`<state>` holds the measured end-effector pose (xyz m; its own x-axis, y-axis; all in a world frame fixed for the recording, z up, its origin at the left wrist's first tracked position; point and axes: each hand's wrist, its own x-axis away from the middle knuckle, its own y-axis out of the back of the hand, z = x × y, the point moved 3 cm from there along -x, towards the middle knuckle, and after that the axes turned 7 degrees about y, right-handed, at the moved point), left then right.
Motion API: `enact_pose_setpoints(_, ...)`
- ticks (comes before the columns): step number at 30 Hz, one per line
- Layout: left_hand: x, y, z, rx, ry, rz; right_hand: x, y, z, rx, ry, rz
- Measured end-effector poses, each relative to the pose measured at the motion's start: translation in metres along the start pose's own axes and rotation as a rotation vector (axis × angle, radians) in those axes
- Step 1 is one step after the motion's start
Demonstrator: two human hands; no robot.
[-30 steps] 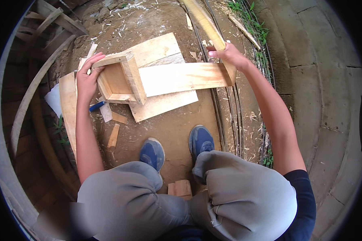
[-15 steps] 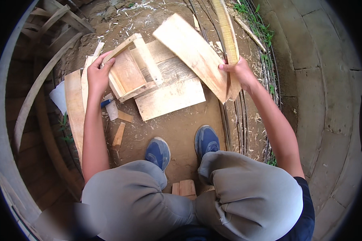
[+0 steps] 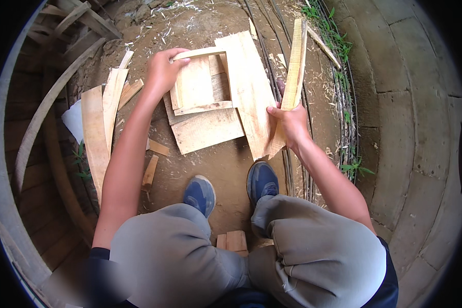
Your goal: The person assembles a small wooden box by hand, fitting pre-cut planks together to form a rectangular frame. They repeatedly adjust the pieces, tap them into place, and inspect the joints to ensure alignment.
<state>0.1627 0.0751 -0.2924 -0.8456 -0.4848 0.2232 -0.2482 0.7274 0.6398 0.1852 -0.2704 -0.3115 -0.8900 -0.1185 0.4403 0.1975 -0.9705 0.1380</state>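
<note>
- While squatting over bare dirt (image 3: pixel 226 169), holding a half-built wooden frame (image 3: pixel 205 87) at two points: left hand (image 3: pixel 161 72) at its far left corner, right hand (image 3: pixel 292 123) at the near end of its wide board (image 3: pixel 251 92)
- Left hand: fingers curled over the thin top rail (image 3: pixel 200 52), thumb underneath, gripping that strip
- Right hand: closed around the near end of the wide board together with a narrow plank (image 3: pixel 294 72); fingers wrapped tight, though whether both pieces sit in one grip is hard to tell from this angle
- Long axis of wide board and narrow plank: running away from the body, near ends at the right hand, far ends well beyond it
- Frame lying ahead of both blue shoes (image 3: pixel 231 187), tilted, its open box side toward the left hand, nearer that hand than the right
- Loose flat board (image 3: pixel 205 131) beneath the frame; more pale slats (image 3: pixel 95 133) just left of the left forearm
</note>
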Motion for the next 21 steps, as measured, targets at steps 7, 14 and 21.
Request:
enact_pose_setpoints(7, -0.011, 0.002, 0.015, 0.057, 0.069, 0.079, 0.013, -0.002, -0.022, 0.023, -0.047, -0.032)
enact_pose_setpoints(14, -0.010, -0.018, 0.005, -0.074, 0.036, 0.025, 0.020, -0.004, -0.020, 0.058, -0.008, -0.015)
enact_pose_setpoints(21, -0.011, -0.033, 0.013, -0.223, -0.060, -0.189, 0.027, -0.007, -0.021, 0.076, 0.046, -0.024)
